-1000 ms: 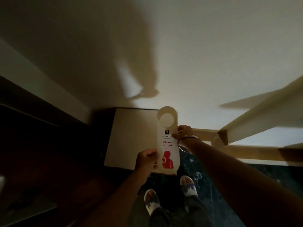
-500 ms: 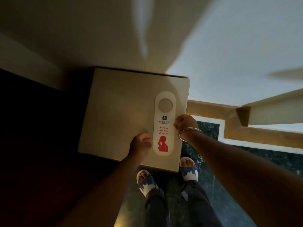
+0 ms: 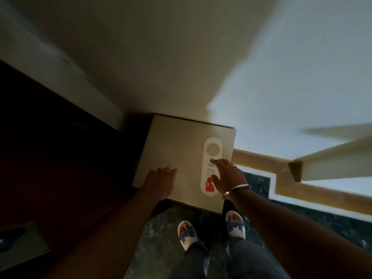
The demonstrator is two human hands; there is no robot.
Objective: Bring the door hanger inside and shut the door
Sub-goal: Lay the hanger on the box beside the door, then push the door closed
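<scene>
The white door hanger point(image 3: 211, 158), with a round hole at its far end and red print, lies flat on the top of a pale square cabinet point(image 3: 177, 150). My right hand point(image 3: 227, 176), a metal bangle on its wrist, rests over the hanger's lower half with fingers spread, pressing or touching it. My left hand point(image 3: 161, 181) lies near the cabinet's front left edge, fingers loosely curled, holding nothing. No door shows clearly in this dim, blurred view.
A dark wooden surface point(image 3: 50, 158) fills the left side. A pale wall point(image 3: 161, 57) rises behind the cabinet. Wooden trim point(image 3: 261, 160) and a pale beam point(image 3: 332, 162) run on the right. My feet in white-and-blue sandals point(image 3: 188, 236) stand on dark marbled floor.
Both hands held the hanger upright in the air; now it lies flat on the cabinet top. My left hand has let go and moved left; my right hand rests on it.
</scene>
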